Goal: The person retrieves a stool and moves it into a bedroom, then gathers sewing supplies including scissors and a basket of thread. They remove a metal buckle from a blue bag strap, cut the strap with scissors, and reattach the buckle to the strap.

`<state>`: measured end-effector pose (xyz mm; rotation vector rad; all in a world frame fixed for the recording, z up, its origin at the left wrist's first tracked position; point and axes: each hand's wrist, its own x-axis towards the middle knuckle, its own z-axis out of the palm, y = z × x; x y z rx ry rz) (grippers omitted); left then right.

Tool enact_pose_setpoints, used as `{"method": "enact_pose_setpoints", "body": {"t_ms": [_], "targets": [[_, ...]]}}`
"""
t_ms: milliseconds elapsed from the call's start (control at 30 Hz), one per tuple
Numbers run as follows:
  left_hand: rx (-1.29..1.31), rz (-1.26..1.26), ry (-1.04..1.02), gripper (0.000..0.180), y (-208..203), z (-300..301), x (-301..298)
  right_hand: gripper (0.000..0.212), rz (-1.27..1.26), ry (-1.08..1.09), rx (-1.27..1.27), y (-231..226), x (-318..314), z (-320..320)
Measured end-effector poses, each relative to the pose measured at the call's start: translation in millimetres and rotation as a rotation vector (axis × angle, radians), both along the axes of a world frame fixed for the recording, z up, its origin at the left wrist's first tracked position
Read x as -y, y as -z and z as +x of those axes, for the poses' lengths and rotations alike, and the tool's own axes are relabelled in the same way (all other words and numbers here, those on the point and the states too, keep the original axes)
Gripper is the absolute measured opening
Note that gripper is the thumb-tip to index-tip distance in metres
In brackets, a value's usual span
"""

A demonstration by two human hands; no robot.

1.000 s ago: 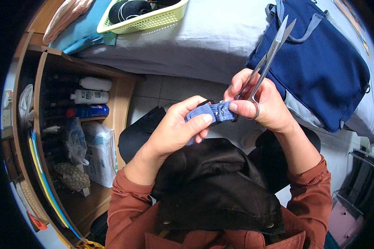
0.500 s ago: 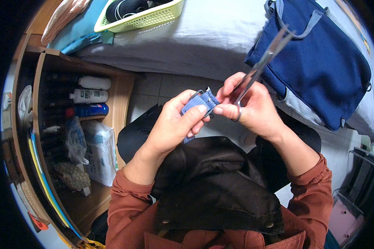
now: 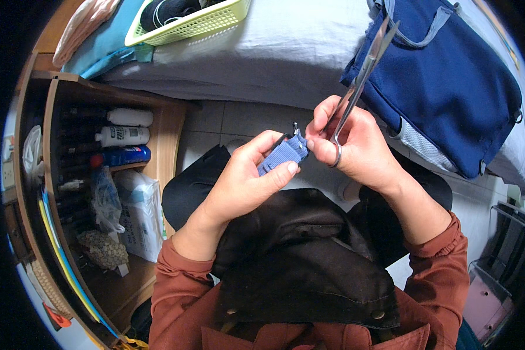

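Pinched in my left hand [image 3: 230,178] is a short folded piece of blue woven strap [image 3: 286,155] with a dark buckle-like edge along its far side. A small metallic bit sticks up at the strap's far end. My right hand [image 3: 361,146] grips a pair of metal scissors [image 3: 367,70], with the thumb through one handle ring. The blades point up and away, slightly apart, toward a dark blue bag [image 3: 443,87]. My right fingertips are pinched together at the strap's right end; any thread between them is too small to make out.
The blue bag lies on a bed with a pale sheet [image 3: 297,52]. A yellow-green basket [image 3: 198,28] with black items stands at the bed's left. Left of me, a wooden shelf [image 3: 170,131] holds bottles, a plastic bag and a white package. A black cloth [image 3: 309,268] covers my lap.
The strap has turned slightly in my left hand, and more of its ribbed face shows. The scissors have swung a little left and upright. My right hand has barely moved.
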<state>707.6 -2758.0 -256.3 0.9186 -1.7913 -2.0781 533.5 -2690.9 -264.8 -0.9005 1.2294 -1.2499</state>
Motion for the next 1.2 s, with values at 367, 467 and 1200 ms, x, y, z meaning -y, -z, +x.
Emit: {"method": "enact_pose_setpoints", "body": {"t_ms": [367,467,1200], "targets": [[-0.04,0.218,0.024,0.025,-5.3,1.9,4.7,0.024,0.009,-0.005,0.19,-9.7,2.3,-4.3],[-0.073,0.206,0.032,0.024,1.7,1.0,2.9,0.022,0.016,-0.027,0.178,-7.4,0.7,-5.8],[-0.028,0.261,-0.294,0.02,24.1,16.4,19.4,0.044,0.306,-0.49,-0.381,38.3,-48.6,-13.6]]}}
